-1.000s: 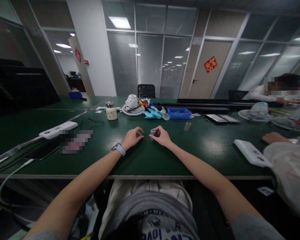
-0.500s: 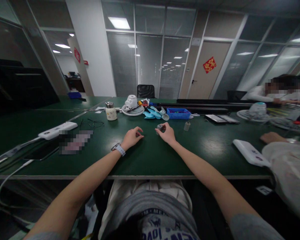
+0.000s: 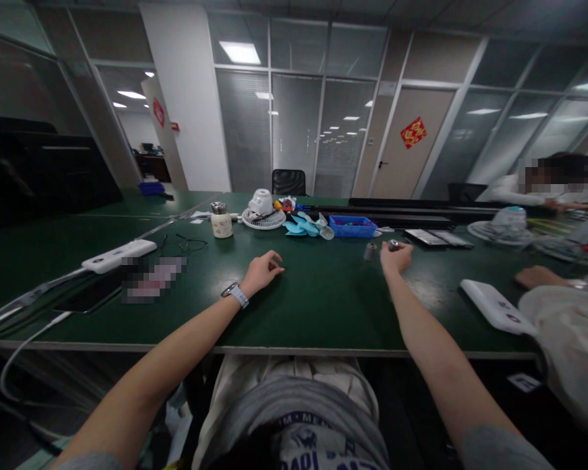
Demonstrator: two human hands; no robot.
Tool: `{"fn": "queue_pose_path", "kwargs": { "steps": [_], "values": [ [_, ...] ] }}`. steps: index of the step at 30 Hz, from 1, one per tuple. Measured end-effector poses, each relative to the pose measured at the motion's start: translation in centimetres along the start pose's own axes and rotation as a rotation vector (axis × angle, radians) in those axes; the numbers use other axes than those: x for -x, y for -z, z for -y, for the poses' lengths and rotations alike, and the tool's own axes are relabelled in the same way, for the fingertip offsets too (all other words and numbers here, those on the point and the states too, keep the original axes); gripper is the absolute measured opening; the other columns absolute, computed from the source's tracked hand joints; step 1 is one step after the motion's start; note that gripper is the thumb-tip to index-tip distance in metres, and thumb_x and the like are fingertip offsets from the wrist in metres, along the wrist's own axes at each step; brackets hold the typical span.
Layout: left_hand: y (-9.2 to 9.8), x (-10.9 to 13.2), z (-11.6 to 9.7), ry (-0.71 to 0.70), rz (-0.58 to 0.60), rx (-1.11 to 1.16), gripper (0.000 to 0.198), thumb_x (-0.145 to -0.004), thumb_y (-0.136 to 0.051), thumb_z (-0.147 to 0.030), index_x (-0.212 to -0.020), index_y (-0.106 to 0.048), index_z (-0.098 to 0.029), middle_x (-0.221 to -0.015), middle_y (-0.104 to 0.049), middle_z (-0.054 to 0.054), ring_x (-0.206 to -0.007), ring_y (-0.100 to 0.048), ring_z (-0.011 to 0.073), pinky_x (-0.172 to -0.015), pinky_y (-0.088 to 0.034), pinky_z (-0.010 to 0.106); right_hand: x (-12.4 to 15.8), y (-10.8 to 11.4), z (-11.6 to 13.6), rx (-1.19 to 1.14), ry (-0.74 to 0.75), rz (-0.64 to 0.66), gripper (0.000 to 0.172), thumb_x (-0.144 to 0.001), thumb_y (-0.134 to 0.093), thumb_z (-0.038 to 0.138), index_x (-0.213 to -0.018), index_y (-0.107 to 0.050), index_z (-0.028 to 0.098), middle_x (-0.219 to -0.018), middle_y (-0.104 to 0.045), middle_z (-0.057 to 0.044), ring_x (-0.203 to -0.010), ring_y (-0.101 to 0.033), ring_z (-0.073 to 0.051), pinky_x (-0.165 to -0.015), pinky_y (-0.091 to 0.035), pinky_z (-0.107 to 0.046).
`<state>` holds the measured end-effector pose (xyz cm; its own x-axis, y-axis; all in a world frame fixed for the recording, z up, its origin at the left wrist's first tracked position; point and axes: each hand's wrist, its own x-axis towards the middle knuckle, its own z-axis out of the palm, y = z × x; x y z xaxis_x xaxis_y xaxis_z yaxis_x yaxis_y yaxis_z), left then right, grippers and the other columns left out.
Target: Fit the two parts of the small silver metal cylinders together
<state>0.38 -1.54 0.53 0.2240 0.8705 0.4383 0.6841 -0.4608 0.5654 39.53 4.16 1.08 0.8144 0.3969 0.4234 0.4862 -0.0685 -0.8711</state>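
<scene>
While the right arm reaches forward and to the right over the green counter [image 3: 323, 300], the right grip [image 3: 396, 258] is closed on a small metal cylinder [image 3: 393, 245]. The cylinder is pinched at the fingertips and shows just above the knuckles. Whether it touches the counter cannot be told.

A second small grey cylinder [image 3: 370, 250] stands upright on the counter just beside that grip, on its left and apart from it.

The left grip [image 3: 264, 269] rests on the counter, well apart from both cylinders. It is loosely clenched, with the thumb tip at the forefinger. Whether it holds anything cannot be told. A wristwatch [image 3: 235, 294] sits on that wrist.

Beyond the hands, further back on the counter, lie a blue tray [image 3: 353, 226], pale-blue fan blades [image 3: 304, 225], a white fan [image 3: 262, 210] and a beige flask [image 3: 221, 222].

A white power strip [image 3: 494, 303] lies to the right of the right grip. A co-worker's hand [image 3: 536, 277] rests near it.
</scene>
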Motion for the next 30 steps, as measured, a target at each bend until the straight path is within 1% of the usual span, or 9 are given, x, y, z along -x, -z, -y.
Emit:
{"fn": "queue_pose_path", "kwargs": {
  "steps": [7, 14, 17, 19, 21, 22, 24, 28, 30],
  "values": [
    [-0.1, 0.0, 0.1, -0.001, -0.008, 0.057, 0.022, -0.077, -0.068, -0.026, -0.096, -0.059, -0.021, -0.079, -0.071, 0.002, -0.075, -0.068, 0.0208, -0.069, -0.050, 0.031, -0.6, 0.0, -1.2, 0.070, -0.037, 0.051, 0.036, -0.070, -0.071, 0.026, -0.099, -0.052, 0.018, -0.104, -0.065, -0.010, -0.099, -0.062, -0.026, -0.093, -0.045, -0.038],
    [-0.1, -0.1, -0.1, -0.003, -0.051, 0.132, 0.021, -0.077, -0.067, -0.021, -0.095, -0.056, -0.020, -0.076, -0.069, 0.002, -0.070, -0.068, 0.0184, -0.066, -0.051, 0.030, -0.2, 0.3, -1.6, 0.163, -0.064, 0.132, 0.037, -0.068, -0.069, 0.023, -0.100, -0.051, 0.019, -0.107, -0.062, -0.015, -0.103, -0.059, -0.031, -0.092, -0.044, -0.043],
    [-0.1, -0.1, -0.4, -0.006, -0.059, 0.174, 0.024, -0.075, -0.068, -0.018, -0.095, -0.056, -0.020, -0.076, -0.069, 0.001, -0.070, -0.068, 0.0180, -0.067, -0.053, 0.030, 0.3, 0.7, -0.3, 0.174, 0.003, -0.032, 0.048, -0.065, -0.065, 0.018, -0.109, -0.047, 0.018, -0.119, -0.055, -0.017, -0.116, -0.050, -0.034, -0.098, -0.036, -0.051],
    [-0.2, -0.1, -0.5, -0.019, -0.072, 0.214, 0.026, -0.073, -0.070, -0.017, -0.095, -0.057, -0.020, -0.076, -0.068, 0.001, -0.072, -0.068, 0.0177, -0.069, -0.054, 0.031, 0.9, 1.0, 1.1, 0.146, 0.133, -0.175, 0.050, -0.066, -0.060, 0.017, -0.113, -0.045, 0.016, -0.123, -0.052, -0.018, -0.121, -0.044, -0.035, -0.101, -0.030, -0.053],
    [-0.4, -0.1, -0.6, -0.030, -0.076, 0.281, 0.029, -0.071, -0.073, -0.018, -0.095, -0.057, -0.019, -0.077, -0.069, 0.001, -0.073, -0.068, 0.0174, -0.072, -0.054, 0.032, 2.2, 1.2, 2.8, 0.085, 0.304, -0.201, 0.044, -0.071, -0.056, 0.019, -0.114, -0.046, 0.016, -0.121, -0.053, -0.017, -0.120, -0.044, -0.034, -0.100, -0.029, -0.053],
    [-0.5, -0.1, -0.7, -0.025, -0.062, 0.342, 0.031, -0.070, -0.074, -0.019, -0.096, -0.057, -0.018, -0.079, -0.069, 0.002, -0.073, -0.068, 0.0173, -0.072, -0.055, 0.032, 3.1, 1.3, 3.8, 0.046, 0.402, -0.150, 0.040, -0.074, -0.054, 0.020, -0.113, -0.048, 0.016, -0.118, -0.055, -0.016, -0.116, -0.046, -0.032, -0.099, -0.030, -0.052],
    [-0.9, -0.2, -0.7, 0.017, -0.004, 0.506, 0.039, -0.068, -0.077, -0.021, -0.100, -0.055, -0.017, -0.082, -0.071, 0.004, -0.075, -0.069, 0.0175, -0.071, -0.056, 0.033, 5.7, 1.2, 5.6, -0.040, 0.635, 0.070, 0.032, -0.080, -0.053, 0.024, -0.111, -0.054, 0.016, -0.110, -0.060, -0.014, -0.106, -0.053, -0.029, -0.095, -0.034, -0.047],
    [-1.4, -0.4, -0.8, 0.142, 0.047, 0.756, 0.054, -0.062, -0.083, -0.026, -0.104, -0.052, -0.016, -0.082, -0.073, 0.005, -0.076, -0.071, 0.0180, -0.073, -0.056, 0.034, 11.7, 0.7, 8.4, -0.140, 1.199, 0.754, 0.026, -0.084, -0.061, 0.030, -0.107, -0.066, 0.020, -0.102, -0.068, -0.007, -0.096, -0.060, -0.022, -0.088, -0.037, -0.036],
    [-1.3, -0.4, -0.8, 0.178, 0.036, 0.809, 0.056, -0.060, -0.085, -0.028, -0.104, -0.053, -0.015, -0.080, -0.073, 0.004, -0.075, -0.071, 0.0178, -0.076, -0.056, 0.035, 13.9, 0.2, 8.9, -0.114, 1.335, 0.962, 0.027, -0.082, -0.067, 0.033, -0.107, -0.069, 0.022, -0.102, -0.070, -0.006, -0.097, -0.061, -0.021, -0.086, -0.037, -0.034]
  ]
}}
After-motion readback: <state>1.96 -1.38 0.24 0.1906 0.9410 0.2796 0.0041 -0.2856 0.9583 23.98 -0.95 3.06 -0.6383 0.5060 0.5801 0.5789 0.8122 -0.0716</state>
